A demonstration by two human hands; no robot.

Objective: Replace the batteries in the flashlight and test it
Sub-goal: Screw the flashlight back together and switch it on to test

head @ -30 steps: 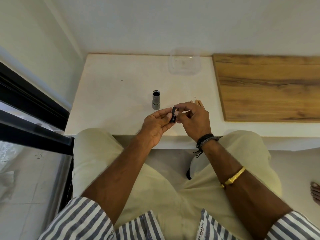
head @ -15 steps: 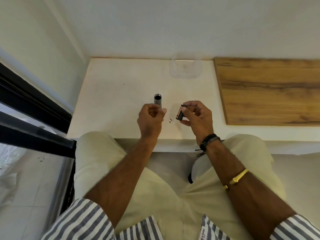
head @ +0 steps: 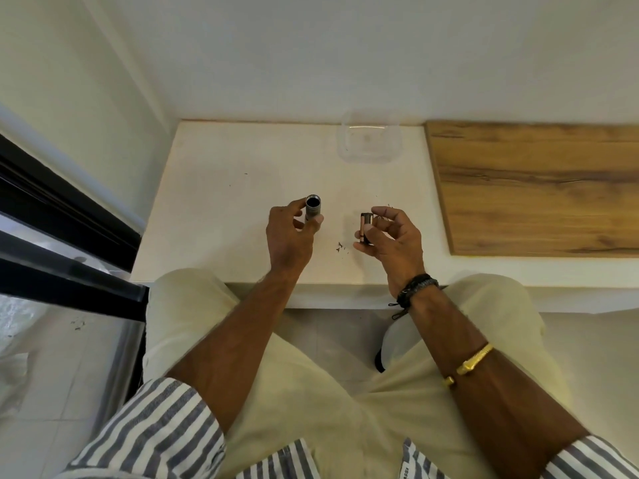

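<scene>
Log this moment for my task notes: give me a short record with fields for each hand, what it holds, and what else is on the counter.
left hand: fingers around the flashlight body, upright on the counter, open end up
right hand: holds the battery holder above the counter
hands: apart
batteries: at least one shows in the holder; count unclear
container: clear, at the counter's back edge
wood board: right of the white counter
specks: dark bits between the hands

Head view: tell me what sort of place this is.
Probably a room in a home, not a workshop: a built-in white ledge against a plain white wall, a wood-grain board lying on it, tiled floor, and a black-framed sliding glass door beside the seated person.
</scene>
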